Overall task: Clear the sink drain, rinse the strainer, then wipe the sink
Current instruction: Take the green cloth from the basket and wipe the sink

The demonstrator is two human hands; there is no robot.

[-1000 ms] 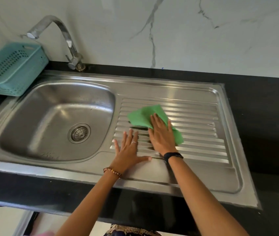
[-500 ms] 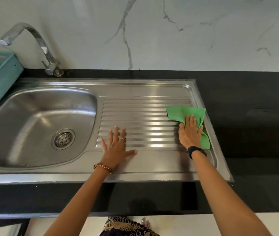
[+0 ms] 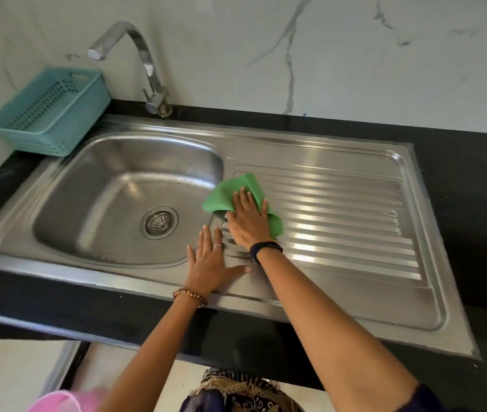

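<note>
A stainless steel sink point(image 3: 123, 185) has a ribbed drainboard point(image 3: 340, 215) on its right. The round metal strainer point(image 3: 159, 223) sits in the drain at the basin's bottom. My right hand point(image 3: 246, 224) presses flat on a green cloth point(image 3: 233, 194) at the drainboard's left end, beside the basin's rim. My left hand point(image 3: 209, 263) lies flat with fingers spread on the steel near the front edge, just left of the right wrist, holding nothing.
A curved chrome tap point(image 3: 144, 60) stands behind the basin. A teal plastic basket point(image 3: 48, 111) rests at the back left on the black counter point(image 3: 474, 203). A marble wall rises behind. Something pink point(image 3: 57, 402) shows at the bottom left.
My right hand has swept the green cloth from the drainboard's right end back to its left end by the basin. The left hand has stayed planted on the steel.
</note>
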